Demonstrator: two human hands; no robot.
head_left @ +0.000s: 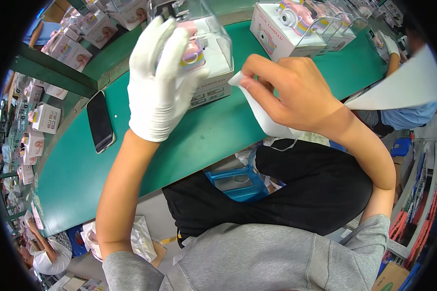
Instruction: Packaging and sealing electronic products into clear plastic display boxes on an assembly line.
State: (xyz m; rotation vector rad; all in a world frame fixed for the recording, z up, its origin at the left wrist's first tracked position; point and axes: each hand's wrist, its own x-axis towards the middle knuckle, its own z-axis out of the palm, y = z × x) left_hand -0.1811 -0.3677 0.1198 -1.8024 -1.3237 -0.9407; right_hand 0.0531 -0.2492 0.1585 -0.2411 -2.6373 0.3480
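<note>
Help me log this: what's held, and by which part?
Right grip: white strip, by one end. Left grip: at the clear cover, hold unclear.

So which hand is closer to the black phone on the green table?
Left. The gloved left hand is right of the black smartphone, not touching it. The bare right hand is much farther right, pinching thin white material.

The green table [199, 140] bears a dark-screened phone [100, 121] between nine and ten o'clock, a clear-covered white box [216, 91] at twelve, and printed camera boxes [284, 39] around one.
</note>
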